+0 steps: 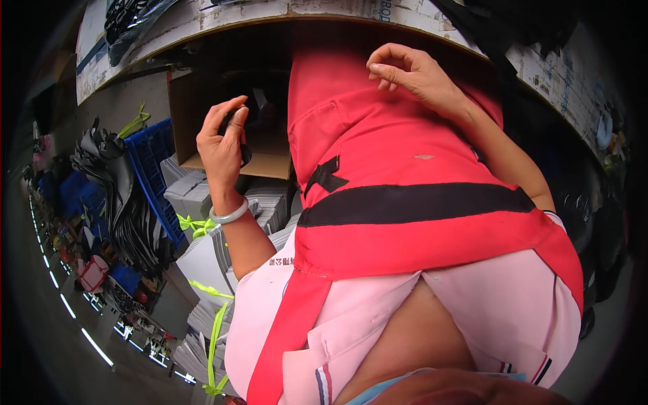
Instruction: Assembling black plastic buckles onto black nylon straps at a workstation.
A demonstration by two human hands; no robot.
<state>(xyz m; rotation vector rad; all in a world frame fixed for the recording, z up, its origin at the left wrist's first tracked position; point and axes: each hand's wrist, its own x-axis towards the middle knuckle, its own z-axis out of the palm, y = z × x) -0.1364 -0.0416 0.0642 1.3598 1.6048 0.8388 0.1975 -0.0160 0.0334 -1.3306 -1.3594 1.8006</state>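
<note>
closest in, a pink shirt (364,314) spreads below both hands, and over it a red apron (405,246) with a black band (418,204) runs up between them. up to the right hand (397,67), above the apron: fingers loosely curled, half open, nothing visible in its grip. across to the left hand (225,138), a pale bangle (229,211) at its wrist, and here's the hold: thumb and bent fingers close round a small black thing (245,155), part of it showing below the thumb, its full shape hidden.

just beyond that hand, an open cardboard box (187,111), its inside in shadow. below the hand, bundles of grey sheets (187,192) with yellow-green ties (197,224). out to its left, a blue crate (156,172), then dark, wavy strips (121,202) hanging in a bunch. past both hands, a table edge (270,15) curves across, with black material (526,27) beyond the right hand.
</note>
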